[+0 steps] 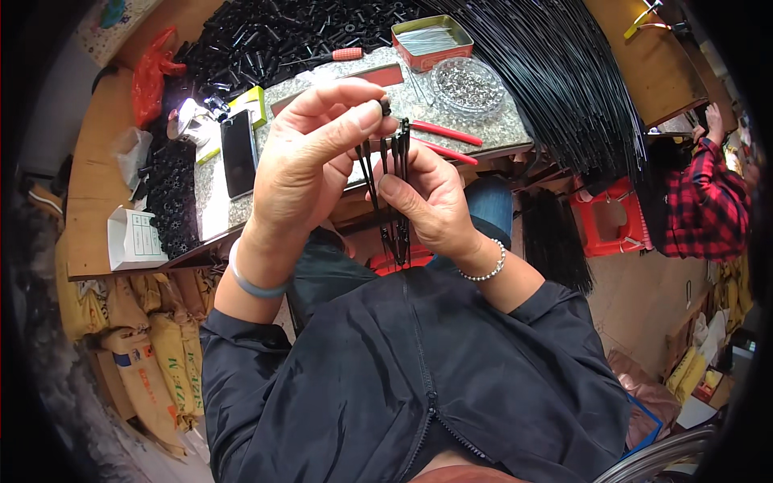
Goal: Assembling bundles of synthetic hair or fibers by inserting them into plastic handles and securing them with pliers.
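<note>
The left hand partly hides a small black piece. Toward one o'clock, silvery bits in a clear dish are too small to identify; the top edge crops black rods.

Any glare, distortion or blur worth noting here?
Head view: glare washes out the tabletop beside the phone; fisheye bending and dark corners at the rim; left hand and right hand look fairly sharp, though the thin black rods partly merge.
</note>
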`<state>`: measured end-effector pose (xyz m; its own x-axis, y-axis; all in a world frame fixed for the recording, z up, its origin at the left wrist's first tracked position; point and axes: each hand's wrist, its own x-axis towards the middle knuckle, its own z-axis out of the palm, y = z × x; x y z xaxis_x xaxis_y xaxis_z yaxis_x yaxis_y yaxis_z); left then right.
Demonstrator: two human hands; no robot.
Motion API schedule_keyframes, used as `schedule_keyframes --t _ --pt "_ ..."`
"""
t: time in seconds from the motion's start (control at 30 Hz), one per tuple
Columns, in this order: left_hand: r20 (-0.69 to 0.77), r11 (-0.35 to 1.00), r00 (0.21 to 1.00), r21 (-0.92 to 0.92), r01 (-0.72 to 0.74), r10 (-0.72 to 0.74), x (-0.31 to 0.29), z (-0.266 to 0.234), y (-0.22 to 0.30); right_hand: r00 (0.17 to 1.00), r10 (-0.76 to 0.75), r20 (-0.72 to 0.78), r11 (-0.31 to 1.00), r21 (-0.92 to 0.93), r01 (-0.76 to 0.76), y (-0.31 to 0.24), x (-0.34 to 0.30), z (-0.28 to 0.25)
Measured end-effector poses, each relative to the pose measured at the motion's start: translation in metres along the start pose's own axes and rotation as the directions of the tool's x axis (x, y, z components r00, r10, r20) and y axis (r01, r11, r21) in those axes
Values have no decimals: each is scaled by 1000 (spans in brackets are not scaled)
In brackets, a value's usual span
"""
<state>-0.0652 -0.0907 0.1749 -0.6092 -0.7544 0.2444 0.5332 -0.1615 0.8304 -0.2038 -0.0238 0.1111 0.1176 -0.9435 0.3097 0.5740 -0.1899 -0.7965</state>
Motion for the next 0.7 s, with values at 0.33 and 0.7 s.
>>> schedule_keyframes --t 0.33,0.7 --pt "-54 997 999 80 -1 5 -1 12 3 998 40 -41 999 21 -39 -2 -3 1" --pt "-100 993 993 98 -60 69 -1 25 2 999 15 -36 999 45 -14 -3 -4 1"
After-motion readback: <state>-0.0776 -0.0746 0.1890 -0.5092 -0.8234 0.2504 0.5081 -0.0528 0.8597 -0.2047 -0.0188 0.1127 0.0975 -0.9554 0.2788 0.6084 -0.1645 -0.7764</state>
